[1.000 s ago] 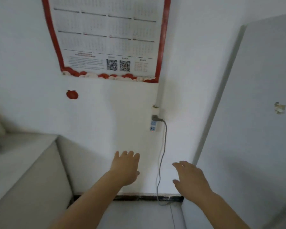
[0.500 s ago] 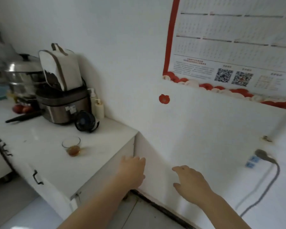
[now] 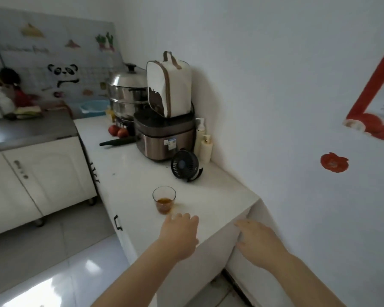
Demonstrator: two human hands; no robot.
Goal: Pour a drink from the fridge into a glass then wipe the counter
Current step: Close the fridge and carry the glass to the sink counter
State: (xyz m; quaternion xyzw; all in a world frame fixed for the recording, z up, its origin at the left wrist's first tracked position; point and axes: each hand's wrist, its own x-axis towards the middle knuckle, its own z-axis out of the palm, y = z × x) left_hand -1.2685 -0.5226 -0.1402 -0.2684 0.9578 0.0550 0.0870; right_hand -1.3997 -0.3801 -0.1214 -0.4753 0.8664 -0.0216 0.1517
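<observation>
On the white counter [image 3: 129,173], near its front end: glass [image 3: 164,199], small clear tumbler, straight-sided and slightly tapered, upright. Amber-brown liquid fills only the bottom part; the rest is empty. Faint brownish smear on the counter just right of its base.

Head view, hands:
- left hand [image 3: 179,235]: palm down, fingers straight and slightly spread, holds nothing. Fingertips just short of the glass base, not touching it. Can't tell whether the hand contacts the counter.
- right hand [image 3: 258,242]: palm down, fingers loosely extended, holds nothing. Sits at the counter's end corner, over the white side panel.

Materials and shapes:
- counter top is smooth, matte white, with a few dark specks; square edge.
- desk fan [image 3: 184,165]: black plastic, round grille, tilted back on its stand, behind the glass.
- rice cooker [image 3: 164,140]: boxy, brushed metal body, dark lid.
- lunch bag [image 3: 169,87]: white fabric, brown trim and handle, upright on the cooker.
- steamer pot [image 3: 126,94]: stacked polished steel, black knob, left of the cooker.
- two cream pump bottles [image 3: 203,140] against the wall.
- red round fruit [image 3: 118,131] and a dark long object [image 3: 118,141] beside the cooker.
- cabinet doors [image 3: 47,173]: cream, panelled.
- floor [image 3: 53,273]: glossy pale tile.
- wall sticker [image 3: 334,162]: red, apple-shaped.
</observation>
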